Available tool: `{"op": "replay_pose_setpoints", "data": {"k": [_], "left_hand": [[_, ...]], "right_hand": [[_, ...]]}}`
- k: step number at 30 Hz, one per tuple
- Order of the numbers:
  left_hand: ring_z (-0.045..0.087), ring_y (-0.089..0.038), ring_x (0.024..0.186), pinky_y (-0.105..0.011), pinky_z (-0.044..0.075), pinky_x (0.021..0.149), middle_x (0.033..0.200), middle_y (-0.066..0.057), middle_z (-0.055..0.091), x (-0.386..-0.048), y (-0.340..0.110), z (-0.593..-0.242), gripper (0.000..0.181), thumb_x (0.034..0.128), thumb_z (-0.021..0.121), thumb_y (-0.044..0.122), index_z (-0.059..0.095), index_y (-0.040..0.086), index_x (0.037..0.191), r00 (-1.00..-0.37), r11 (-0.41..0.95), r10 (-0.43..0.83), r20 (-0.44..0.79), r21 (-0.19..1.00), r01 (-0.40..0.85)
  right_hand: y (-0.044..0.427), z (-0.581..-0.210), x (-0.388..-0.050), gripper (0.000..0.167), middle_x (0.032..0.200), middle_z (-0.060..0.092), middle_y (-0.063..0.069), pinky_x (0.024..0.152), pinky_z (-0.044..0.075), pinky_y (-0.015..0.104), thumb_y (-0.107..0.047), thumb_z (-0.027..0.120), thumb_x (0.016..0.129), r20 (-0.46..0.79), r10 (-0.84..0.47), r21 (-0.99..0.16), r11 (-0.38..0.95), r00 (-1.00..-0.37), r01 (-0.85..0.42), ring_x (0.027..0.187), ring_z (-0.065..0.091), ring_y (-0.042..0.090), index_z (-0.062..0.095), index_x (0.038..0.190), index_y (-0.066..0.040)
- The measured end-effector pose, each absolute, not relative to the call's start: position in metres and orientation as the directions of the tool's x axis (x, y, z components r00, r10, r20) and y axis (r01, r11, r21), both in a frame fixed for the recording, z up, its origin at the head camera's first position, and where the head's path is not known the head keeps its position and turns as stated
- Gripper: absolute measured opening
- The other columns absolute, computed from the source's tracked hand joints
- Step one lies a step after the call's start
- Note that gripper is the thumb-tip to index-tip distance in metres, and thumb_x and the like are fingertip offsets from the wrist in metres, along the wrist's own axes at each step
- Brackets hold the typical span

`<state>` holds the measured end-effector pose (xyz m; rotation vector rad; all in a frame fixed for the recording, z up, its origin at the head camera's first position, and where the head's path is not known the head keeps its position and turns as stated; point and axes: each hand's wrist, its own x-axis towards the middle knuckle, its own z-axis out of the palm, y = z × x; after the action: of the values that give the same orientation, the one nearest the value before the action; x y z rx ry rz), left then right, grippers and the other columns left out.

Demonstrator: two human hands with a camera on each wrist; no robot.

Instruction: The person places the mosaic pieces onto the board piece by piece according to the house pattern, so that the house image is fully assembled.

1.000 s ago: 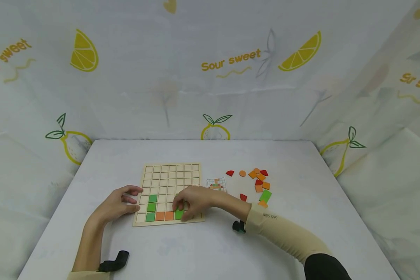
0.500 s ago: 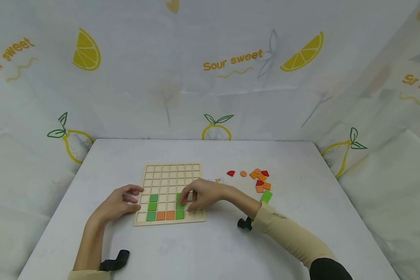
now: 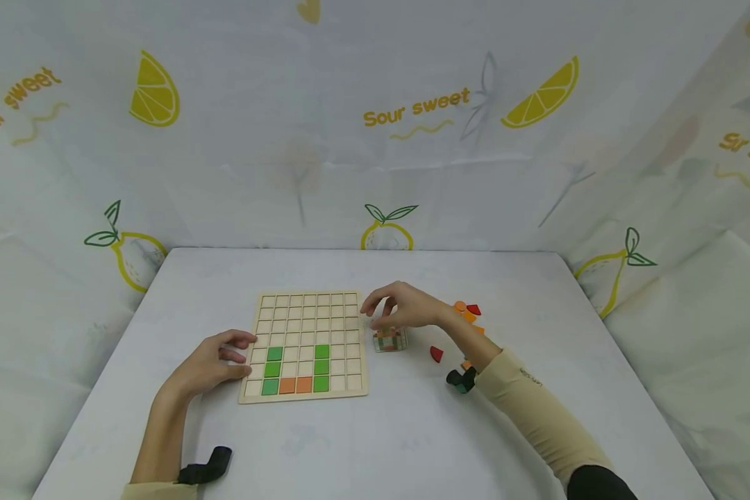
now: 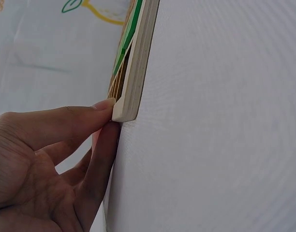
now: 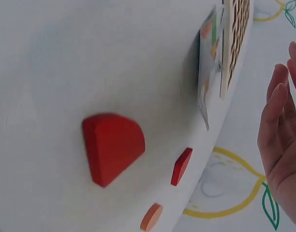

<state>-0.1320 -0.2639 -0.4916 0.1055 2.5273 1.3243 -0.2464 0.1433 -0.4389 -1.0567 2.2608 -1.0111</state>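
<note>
A light wooden grid board (image 3: 292, 324) lies on the table in the head view. It bears a left column of green tiles (image 3: 272, 370), a right column of green tiles (image 3: 321, 365) and orange tiles (image 3: 296, 385) between them in the bottom row. My left hand (image 3: 207, 362) touches the board's left edge with thumb and fingertips; in the left wrist view the thumb meets the board near a corner. My right hand (image 3: 409, 305) hovers over a small pattern card (image 3: 390, 340), fingers loosely bent, and nothing shows between them in the right wrist view.
Right of the card lies a red quarter-round piece (image 3: 436, 354). Farther back are orange pieces (image 3: 460, 305) and another red piece (image 3: 473, 310), partly hidden by the right forearm. A printed cloth (image 3: 256, 160) hangs behind the white table (image 3: 362, 444).
My right hand has left the right column of green tiles, moving right and back to above the card. That column now shows fully. The left hand stays at the board's edge.
</note>
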Motion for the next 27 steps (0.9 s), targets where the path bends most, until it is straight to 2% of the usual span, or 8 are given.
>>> {"op": "replay_pose_setpoints", "data": {"k": [4, 7, 9, 15, 18, 24, 27], "left_hand": [[0.061, -0.021, 0.103, -0.027, 0.051, 0.08, 0.13, -0.016, 0.058, -0.132, -0.264, -0.493, 0.059, 0.082, 0.083, 0.01, 0.06, 0.008, 0.136, -0.957, 0.57, 0.196, -0.215, 0.819, -0.067], [0.061, -0.021, 0.103, -0.027, 0.051, 0.08, 0.131, -0.016, 0.057, -0.132, -0.264, -0.494, 0.059, 0.0824, 0.083, 0.01, 0.059, 0.008, 0.137, -0.956, 0.564, 0.2, -0.212, 0.824, -0.065], [0.062, -0.021, 0.104, -0.027, 0.052, 0.08, 0.131, -0.016, 0.057, -0.132, -0.265, -0.494, 0.059, 0.0826, 0.082, 0.01, 0.059, 0.009, 0.137, -0.957, 0.566, 0.2, -0.212, 0.822, -0.064], [0.061, -0.021, 0.104, -0.027, 0.052, 0.079, 0.131, -0.015, 0.057, -0.132, -0.265, -0.493, 0.059, 0.0829, 0.082, 0.01, 0.059, 0.009, 0.137, -0.957, 0.571, 0.194, -0.217, 0.818, -0.07], [0.061, -0.021, 0.104, -0.027, 0.052, 0.079, 0.131, -0.016, 0.057, -0.131, -0.264, -0.492, 0.058, 0.0829, 0.082, 0.01, 0.059, 0.009, 0.137, -0.956, 0.566, 0.196, -0.217, 0.822, -0.07], [0.061, -0.021, 0.104, -0.027, 0.052, 0.078, 0.131, -0.016, 0.057, -0.131, -0.263, -0.492, 0.059, 0.0827, 0.082, 0.01, 0.059, 0.008, 0.137, -0.955, 0.563, 0.194, -0.223, 0.823, -0.078], [0.061, -0.021, 0.104, -0.027, 0.052, 0.078, 0.131, -0.016, 0.057, -0.132, -0.264, -0.493, 0.059, 0.0826, 0.082, 0.01, 0.059, 0.009, 0.137, -0.955, 0.566, 0.192, -0.225, 0.821, -0.079]], "right_hand": [[0.164, -0.434, -0.253, 0.029, 0.12, 0.071, 0.018, 0.079, 0.059, 0.038, -0.016, 0.078, 0.09, -0.079, -0.741, -0.769, 0.471, -0.667, -0.432, 0.089, 0.071, 0.025, 0.072, 0.118, -0.011], [0.181, -0.432, -0.256, 0.028, 0.122, 0.07, 0.019, 0.072, 0.06, 0.044, -0.02, 0.079, 0.09, -0.087, -0.692, -0.783, 0.492, -0.717, -0.38, 0.088, 0.073, 0.03, 0.073, 0.117, -0.019], [0.192, -0.43, -0.257, 0.028, 0.122, 0.069, 0.019, 0.071, 0.059, 0.046, -0.022, 0.079, 0.09, -0.088, -0.658, -0.785, 0.508, -0.748, -0.355, 0.09, 0.072, 0.032, 0.073, 0.117, -0.02], [0.223, -0.428, -0.257, 0.03, 0.122, 0.069, 0.02, 0.079, 0.06, 0.042, -0.02, 0.079, 0.09, -0.074, -0.58, -0.774, 0.547, -0.811, -0.321, 0.093, 0.07, 0.027, 0.073, 0.118, -0.016], [0.239, -0.43, -0.258, 0.031, 0.123, 0.068, 0.022, 0.078, 0.061, 0.044, -0.02, 0.079, 0.09, -0.076, -0.559, -0.77, 0.559, -0.826, -0.307, 0.093, 0.071, 0.026, 0.072, 0.12, -0.014], [0.264, -0.436, -0.254, 0.036, 0.124, 0.067, 0.024, 0.076, 0.06, 0.032, -0.019, 0.077, 0.092, -0.074, -0.524, -0.758, 0.582, -0.848, -0.294, 0.095, 0.071, 0.027, 0.069, 0.124, -0.007], [0.274, -0.439, -0.252, 0.037, 0.124, 0.066, 0.024, 0.078, 0.06, 0.033, -0.018, 0.076, 0.092, -0.08, -0.507, -0.756, 0.592, -0.858, -0.28, 0.096, 0.071, 0.031, 0.068, 0.125, -0.004]]}}
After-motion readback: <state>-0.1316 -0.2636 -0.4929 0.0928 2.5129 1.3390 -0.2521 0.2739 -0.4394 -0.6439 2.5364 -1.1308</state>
